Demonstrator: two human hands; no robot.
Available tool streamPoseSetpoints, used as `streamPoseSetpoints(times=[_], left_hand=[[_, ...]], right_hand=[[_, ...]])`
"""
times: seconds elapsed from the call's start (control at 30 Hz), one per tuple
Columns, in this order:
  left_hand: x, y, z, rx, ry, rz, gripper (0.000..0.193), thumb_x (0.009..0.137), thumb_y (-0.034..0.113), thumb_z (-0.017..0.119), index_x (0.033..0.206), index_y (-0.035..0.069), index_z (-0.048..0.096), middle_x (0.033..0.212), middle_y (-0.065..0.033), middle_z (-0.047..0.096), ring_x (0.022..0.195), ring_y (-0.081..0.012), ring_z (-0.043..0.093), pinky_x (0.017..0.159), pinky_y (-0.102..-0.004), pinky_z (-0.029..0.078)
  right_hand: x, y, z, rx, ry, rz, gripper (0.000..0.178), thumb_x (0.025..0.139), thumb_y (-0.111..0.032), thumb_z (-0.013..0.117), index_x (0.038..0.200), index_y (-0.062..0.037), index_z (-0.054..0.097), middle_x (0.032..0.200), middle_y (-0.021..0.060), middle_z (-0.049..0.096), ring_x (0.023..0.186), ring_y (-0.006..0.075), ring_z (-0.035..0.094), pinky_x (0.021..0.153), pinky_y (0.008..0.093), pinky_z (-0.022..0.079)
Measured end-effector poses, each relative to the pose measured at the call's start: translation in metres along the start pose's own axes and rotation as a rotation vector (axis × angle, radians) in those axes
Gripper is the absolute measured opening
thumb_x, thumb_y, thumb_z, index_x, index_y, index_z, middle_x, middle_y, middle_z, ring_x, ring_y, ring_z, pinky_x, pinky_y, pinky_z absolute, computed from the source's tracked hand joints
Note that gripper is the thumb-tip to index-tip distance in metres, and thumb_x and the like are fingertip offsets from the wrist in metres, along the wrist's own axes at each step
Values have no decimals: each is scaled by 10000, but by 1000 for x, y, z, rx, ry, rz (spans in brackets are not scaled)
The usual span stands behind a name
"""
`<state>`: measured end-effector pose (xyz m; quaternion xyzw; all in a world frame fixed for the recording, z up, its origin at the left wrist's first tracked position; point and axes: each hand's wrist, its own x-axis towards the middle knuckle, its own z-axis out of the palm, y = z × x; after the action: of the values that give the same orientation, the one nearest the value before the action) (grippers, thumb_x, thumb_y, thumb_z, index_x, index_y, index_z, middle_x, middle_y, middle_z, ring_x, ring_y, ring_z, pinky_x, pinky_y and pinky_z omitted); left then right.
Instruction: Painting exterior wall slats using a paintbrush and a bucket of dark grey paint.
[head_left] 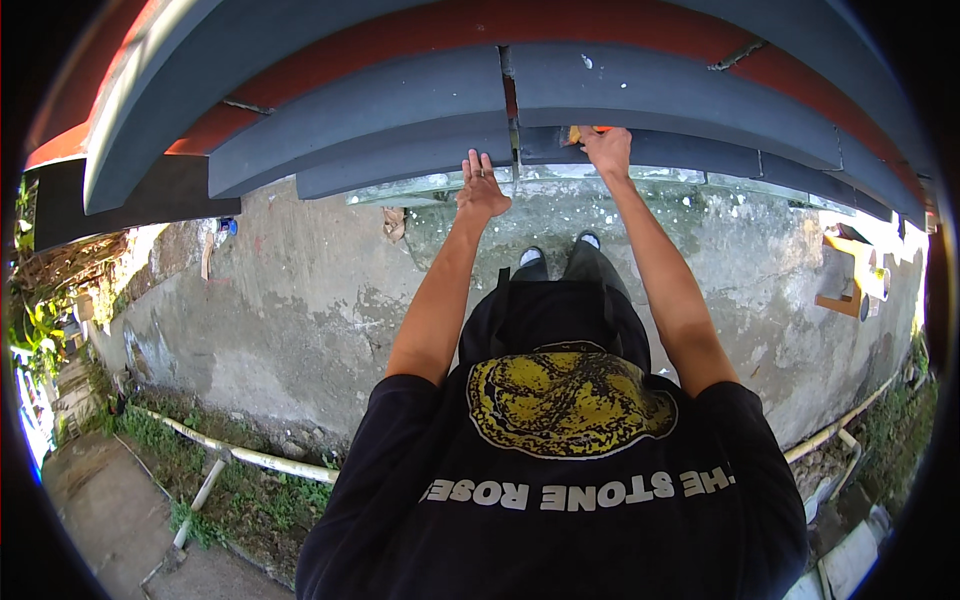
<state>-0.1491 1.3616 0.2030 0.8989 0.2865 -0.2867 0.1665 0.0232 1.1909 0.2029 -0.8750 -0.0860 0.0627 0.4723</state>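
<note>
My left hand (481, 188) is raised to the lower grey ledge (400, 155), its fingers stretched out and their tips against the face, holding nothing. Farther right, my right hand (608, 152) is closed around what looks like a paintbrush (574, 135) with tan bristles and a bit of orange; my fingers hide much of it. The brush is at the lower grey band (690, 155), just under the overhanging step. That band looks darker than the ledge by my left hand. A narrow vertical gap (515, 140) separates the two stretches.
Red bands (400, 45) run between the grey steps above. I stand on a stained concrete floor (300, 290) with pale specks near the wall. An open cardboard box (845, 275) lies at the right, by some cans (877, 284). Behind me a white pipe (255, 457) crosses weeds.
</note>
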Motion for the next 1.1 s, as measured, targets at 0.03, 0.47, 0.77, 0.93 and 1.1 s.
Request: streamPoseSetpoints(times=[0.03, 0.47, 0.77, 0.93, 1.1], left_hand=[[1, 2, 1, -20, 19, 10, 961, 780, 337, 581, 1503, 73, 4, 1569, -120, -96, 1453, -298, 11, 1044, -520, 372], [4, -5, 10, 7, 28, 35, 982, 770, 362, 591, 1501, 64, 7, 1565, -144, -90, 1449, -323, 5, 1076, -443, 357], [4, 1, 12, 72, 73, 24, 989, 762, 369, 587, 1499, 51, 10, 1564, -167, -61, 1446, -343, 8, 1116, -396, 295], [2, -2, 6, 1, 29, 40, 992, 753, 365, 589, 1498, 44, 19, 1563, -177, -47, 1445, -351, 26, 1126, -379, 271], [-2, -1, 3, 34, 46, 35, 997, 747, 369, 591, 1498, 41, 23, 1562, -183, -44, 1443, -359, 43, 1124, -382, 275]], right_hand=[[7, 15, -10, 20, 1, -29, 330, 794, -250, 699, 899, 61, 663, 785, 172, 689, 713, 297, 670, 649, 347, 540], [-1, -14, -75, -244, 116, -302, 285, 776, -294, 678, 796, -10, 683, 754, 185, 673, 795, 397, 645, 758, 426, 504], [-10, -28, -32, -121, 202, -200, 268, 766, -263, 679, 811, 1, 676, 793, 215, 664, 764, 423, 631, 729, 451, 507], [-32, -47, 3, -231, 206, -203, 257, 743, -241, 690, 827, -1, 656, 770, 211, 662, 770, 423, 634, 721, 437, 507], [-21, -33, 6, 26, 130, -43, 278, 732, -265, 707, 845, -16, 661, 812, 192, 678, 807, 377, 658, 741, 415, 504]])
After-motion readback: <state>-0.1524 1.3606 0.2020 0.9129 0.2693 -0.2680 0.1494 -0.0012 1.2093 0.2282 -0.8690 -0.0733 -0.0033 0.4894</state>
